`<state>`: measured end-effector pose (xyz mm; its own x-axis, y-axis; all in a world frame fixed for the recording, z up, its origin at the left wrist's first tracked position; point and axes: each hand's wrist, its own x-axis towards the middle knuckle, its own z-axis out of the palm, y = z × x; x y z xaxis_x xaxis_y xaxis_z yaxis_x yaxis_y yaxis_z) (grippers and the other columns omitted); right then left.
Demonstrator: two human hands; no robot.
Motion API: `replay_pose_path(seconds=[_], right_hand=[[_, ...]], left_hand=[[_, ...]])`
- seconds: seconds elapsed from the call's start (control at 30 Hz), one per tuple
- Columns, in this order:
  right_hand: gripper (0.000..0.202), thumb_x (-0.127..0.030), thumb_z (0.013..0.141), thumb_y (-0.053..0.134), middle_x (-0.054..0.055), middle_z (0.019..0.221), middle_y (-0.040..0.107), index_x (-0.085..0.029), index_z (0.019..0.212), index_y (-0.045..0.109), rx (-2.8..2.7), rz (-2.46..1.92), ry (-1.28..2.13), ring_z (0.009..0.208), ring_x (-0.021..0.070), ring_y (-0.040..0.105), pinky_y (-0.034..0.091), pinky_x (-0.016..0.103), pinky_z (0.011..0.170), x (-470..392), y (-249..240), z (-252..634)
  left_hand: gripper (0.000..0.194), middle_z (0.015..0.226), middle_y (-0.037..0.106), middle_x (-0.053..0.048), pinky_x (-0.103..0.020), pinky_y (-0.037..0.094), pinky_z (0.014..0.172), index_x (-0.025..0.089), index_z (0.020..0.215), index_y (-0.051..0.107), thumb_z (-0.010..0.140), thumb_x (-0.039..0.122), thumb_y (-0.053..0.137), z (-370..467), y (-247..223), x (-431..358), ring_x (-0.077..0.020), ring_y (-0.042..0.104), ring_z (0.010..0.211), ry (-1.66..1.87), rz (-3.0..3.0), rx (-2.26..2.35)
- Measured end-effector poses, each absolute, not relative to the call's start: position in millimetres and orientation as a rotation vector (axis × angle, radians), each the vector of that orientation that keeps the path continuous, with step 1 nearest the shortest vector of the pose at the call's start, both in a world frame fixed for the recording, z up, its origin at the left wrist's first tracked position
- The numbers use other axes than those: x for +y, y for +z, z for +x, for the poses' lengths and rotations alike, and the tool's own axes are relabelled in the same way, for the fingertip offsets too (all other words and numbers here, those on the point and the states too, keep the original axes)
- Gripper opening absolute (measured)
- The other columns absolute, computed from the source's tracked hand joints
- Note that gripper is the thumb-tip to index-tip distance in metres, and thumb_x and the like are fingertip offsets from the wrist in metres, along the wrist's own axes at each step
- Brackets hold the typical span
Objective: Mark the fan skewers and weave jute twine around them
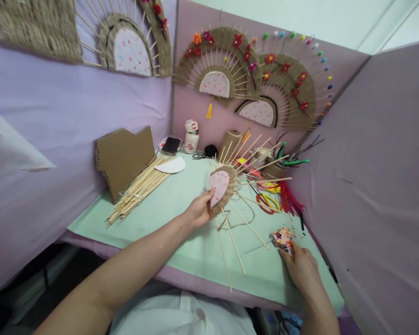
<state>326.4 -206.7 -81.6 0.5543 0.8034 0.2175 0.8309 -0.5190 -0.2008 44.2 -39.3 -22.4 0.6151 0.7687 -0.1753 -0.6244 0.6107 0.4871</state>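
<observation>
A half-round fan piece (226, 188) with a pink spotted centre, a woven twine band and thin sticks spreading outward is held above the table. My left hand (200, 209) grips its straight edge, thumb on the pink part. At the right, my right hand (298, 260) has its fingers closed on a colourful patterned object (282, 239) resting low over the table; a thin pale rod extends leftward beside it. Loose twine (242, 225) hangs or lies behind the sticks.
A stick bundle (136, 193), white half-disc (174, 165) and cardboard (124, 158) lie left. Behind are a phone (171, 145), jar (191, 139) and twine roll (231, 142). Scissors (267, 204) and red pipe cleaners (289, 197) are right. Finished fans (214, 60) hang on the wall.
</observation>
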Motion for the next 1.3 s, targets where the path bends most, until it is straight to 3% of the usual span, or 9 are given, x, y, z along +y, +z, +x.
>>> replay_pose_path(seconds=[0.1,0.17,0.3,0.4,0.57,0.87,1.07,1.2,1.3], right_hand=[[0.057,-0.047,0.075,0.054,0.022,0.107,0.06,-0.012,0.119,0.06,-1.255,-2.462,-0.247,0.099,0.0396,0.056,0.042,0.055,0.082,-213.2,-63.7,319.0],[0.058,-0.049,0.076,0.054,0.022,0.115,0.056,-0.012,0.119,0.059,-1.237,-2.189,-0.268,0.108,0.039,0.051,0.04,0.056,0.087,-211.3,-44.4,299.3],[0.041,-0.04,0.082,0.057,0.011,0.123,0.057,-0.024,0.119,0.057,-1.39,-1.587,0.34,0.111,0.0254,0.053,0.042,0.045,0.094,-183.9,-21.9,231.4],[0.043,-0.034,0.079,0.063,0.008,0.13,0.054,-0.025,0.121,0.055,-1.345,-1.318,0.708,0.12,0.0235,0.049,0.036,0.042,0.103,-153.7,-26.5,186.7],[0.038,-0.033,0.074,0.068,0.006,0.116,0.063,-0.024,0.109,0.06,-1.134,-1.14,0.961,0.106,0.023,0.057,0.046,0.036,0.09,-126.5,-34.5,164.4],[0.019,-0.035,0.073,0.069,0.001,0.077,0.064,-0.019,0.079,0.062,-1.006,-1.185,0.863,0.075,0.0161,0.058,0.045,0.03,0.075,-129.6,-31.7,164.4],[0.017,-0.034,0.078,0.065,-0.003,0.071,0.061,-0.022,0.081,0.053,-0.911,-1.039,0.953,0.064,0.0119,0.055,0.045,0.027,0.068,-136.0,-28.9,184.4],[0.024,-0.029,0.073,0.069,0.002,0.099,0.064,-0.024,0.093,0.056,-0.983,-1.096,0.941,0.093,0.0162,0.059,0.045,0.03,0.084,-136.9,-32.0,190.3],[0.045,-0.027,0.069,0.072,0.005,0.12,0.059,-0.027,0.111,0.054,-1.128,-1.078,1.058,0.112,0.0206,0.054,0.045,0.033,0.088,-134.8,-36.4,183.1]], left_hand=[[0.018,0.084,0.072,-0.008,-0.027,0.056,0.069,0.011,0.102,0.061,0.091,0.016,0.047,44.3,-20.9,-41.0,-0.0147,0.069,0.07,0.85,0.412,0.394],[0.019,0.086,0.072,-0.009,-0.027,0.056,0.068,0.011,0.104,0.06,0.089,0.016,0.049,44.7,-21.4,-41.6,-0.0149,0.069,0.07,0.844,0.427,0.395],[0.02,0.087,0.072,-0.01,-0.026,0.056,0.066,0.011,0.106,0.06,0.088,0.016,0.052,45.4,-24.7,-41.4,-0.0139,0.068,0.066,0.849,0.464,0.398],[0.018,0.087,0.071,-0.01,-0.026,0.056,0.067,0.011,0.103,0.061,0.088,0.016,0.052,45.2,-24.4,-41.6,-0.014,0.067,0.067,0.863,0.5,0.409],[0.019,0.088,0.071,-0.01,-0.025,0.056,0.067,0.011,0.105,0.059,0.087,0.014,0.053,45.5,-20.1,-44.4,-0.0135,0.067,0.067,0.898,0.525,0.435],[0.021,0.092,0.071,-0.01,-0.023,0.056,0.064,0.012,0.105,0.059,0.085,0.015,0.058,45.7,-19.0,-48.4,-0.0131,0.067,0.067,0.873,0.528,0.463],[0.025,0.096,0.071,-0.009,-0.021,0.056,0.064,0.012,0.109,0.06,0.084,0.016,0.06,43.9,-19.8,-44.0,-0.0127,0.068,0.07,0.903,0.534,0.471],[0.029,0.097,0.071,-0.011,-0.023,0.057,0.066,0.012,0.112,0.059,0.083,0.017,0.06,43.8,-19.4,-43.7,-0.0145,0.069,0.073,0.89,0.534,0.467],[0.025,0.093,0.072,-0.011,-0.023,0.057,0.064,0.012,0.108,0.06,0.084,0.016,0.059,43.9,-18.3,-44.7,-0.0137,0.068,0.069,0.902,0.535,0.472]])
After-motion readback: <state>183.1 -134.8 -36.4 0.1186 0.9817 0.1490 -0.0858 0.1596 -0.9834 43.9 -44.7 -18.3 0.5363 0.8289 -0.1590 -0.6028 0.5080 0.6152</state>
